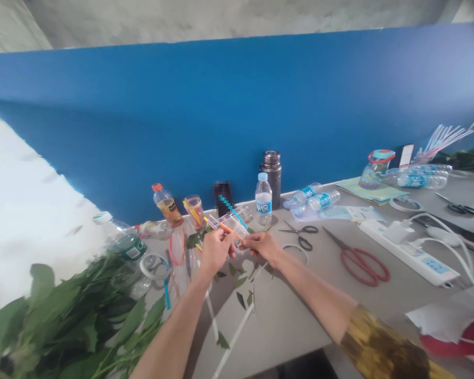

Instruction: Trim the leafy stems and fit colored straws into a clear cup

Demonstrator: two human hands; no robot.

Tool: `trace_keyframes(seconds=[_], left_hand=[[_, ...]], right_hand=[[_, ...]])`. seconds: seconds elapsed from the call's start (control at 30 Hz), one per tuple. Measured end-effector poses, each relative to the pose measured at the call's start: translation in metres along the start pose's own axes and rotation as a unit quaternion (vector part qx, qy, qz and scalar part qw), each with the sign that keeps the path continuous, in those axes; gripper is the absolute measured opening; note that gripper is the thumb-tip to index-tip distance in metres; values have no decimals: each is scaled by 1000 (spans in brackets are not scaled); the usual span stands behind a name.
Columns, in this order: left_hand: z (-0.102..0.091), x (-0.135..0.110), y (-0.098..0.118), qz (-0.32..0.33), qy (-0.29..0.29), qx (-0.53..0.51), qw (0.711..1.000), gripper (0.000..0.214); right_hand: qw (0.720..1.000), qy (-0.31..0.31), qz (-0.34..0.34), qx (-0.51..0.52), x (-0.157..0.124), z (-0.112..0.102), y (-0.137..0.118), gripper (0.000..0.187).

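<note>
Over the middle of the table, my left hand (pixel 217 250) has its fingers pinched around an orange straw (pixel 229 230). From the other side, the fingertips of my right hand (pixel 264 247) close on the lower end of the same straw. A blue straw (pixel 234 211) slants up just behind my hands. Yellow and purple pieces show beside my left fingers; whether they are held, I cannot tell. A clear plastic bottle (pixel 245 213) lies partly hidden behind the straws. Cut leaves (pixel 240 282) and white strips (pixel 237 337) lie beneath my hands.
Leafy branches (pixel 63 321) fill the left front. A water bottle (pixel 263 202) and a dark thermos (pixel 276 176) stand at the back. Black scissors (pixel 302 231), red-handled scissors (pixel 363 263) and a power strip (pixel 411 255) lie to the right. A tape roll (pixel 155 267) is at left.
</note>
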State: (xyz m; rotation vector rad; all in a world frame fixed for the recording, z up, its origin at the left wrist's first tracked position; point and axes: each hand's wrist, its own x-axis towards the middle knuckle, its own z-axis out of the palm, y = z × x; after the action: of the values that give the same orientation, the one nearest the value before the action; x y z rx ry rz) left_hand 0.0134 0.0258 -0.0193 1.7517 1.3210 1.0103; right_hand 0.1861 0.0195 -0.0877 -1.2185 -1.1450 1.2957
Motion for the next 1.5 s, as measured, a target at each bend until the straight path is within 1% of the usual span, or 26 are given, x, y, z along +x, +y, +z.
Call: trace_keyframes(seconds=[0.1,0.17,0.23,0.27,0.3,0.37,0.47,0.57,0.63,0.73,0.8,0.87,0.93,1.0,1.1,1.13,1.17,1.23,1.3,1.33,1.4,1.47,1.5], left_hand=[[-1,0,0,1,1,3,1000,30],[-2,0,-1,-4,-4,7,1000,30],[-4,1,-2,-13,-20,18,1000,27],[-4,1,-2,-18,-34,28,999,25],[-4,2,-3,-23,-50,42,998,23],[-3,2,-6,-30,-82,80,993,21],[-1,2,-9,-27,-121,126,984,22],[1,3,-14,-16,-163,153,975,18],[2,4,-18,3,-176,190,966,19],[1,5,-21,44,-158,256,953,23],[0,5,-21,52,-153,275,948,29],[-4,3,-16,50,-157,270,949,36],[-11,0,-10,50,-154,245,956,44],[-20,-3,-3,42,-151,196,968,49],[-36,-5,4,-2,-170,86,982,45],[-40,-4,4,-11,-167,55,984,41],[-43,-3,4,-13,-151,34,988,37],[-46,0,3,0,-88,33,996,28],[-45,3,1,11,-32,72,997,20],[-44,4,0,8,-28,95,995,17],[-41,5,-3,-15,-62,136,989,14],[-36,5,-6,-40,-105,167,980,18],[-33,6,-8,-45,-114,181,976,21]], right_hand=[[1000,-3,9,9,-1,1,-1,24],[999,-22,28,3,-2,0,-4,20],[998,-46,46,-28,-2,-5,-8,12],[996,-47,47,-55,-2,-8,-10,8],[995,-34,42,-85,-2,-11,-13,8],[991,17,21,-133,-1,-19,-18,12],[985,84,-10,-153,1,-28,-24,17],[980,105,-35,-165,2,-33,-26,18],[977,109,-45,-178,3,-35,-26,18],[971,113,-52,-202,4,-36,-24,18],[966,119,-59,-220,6,-37,-23,18],[961,127,-66,-237,7,-38,-23,18],[956,134,-71,-252,7,-40,-22,19],[952,138,-75,-264,8,-41,-21,20],[948,141,-84,-272,10,-41,-18,18],[948,140,-92,-271,11,-40,-16,16],[948,135,-104,-267,12,-40,-15,16],[950,119,-136,-254,14,-37,-10,24],[950,100,-173,-242,16,-35,-7,38],[948,94,-188,-238,16,-34,-6,46],[946,86,-210,-233,17,-32,-5,56],[948,74,-213,-225,16,-30,-6,59],[950,68,-210,-221,15,-30,-7,58]])
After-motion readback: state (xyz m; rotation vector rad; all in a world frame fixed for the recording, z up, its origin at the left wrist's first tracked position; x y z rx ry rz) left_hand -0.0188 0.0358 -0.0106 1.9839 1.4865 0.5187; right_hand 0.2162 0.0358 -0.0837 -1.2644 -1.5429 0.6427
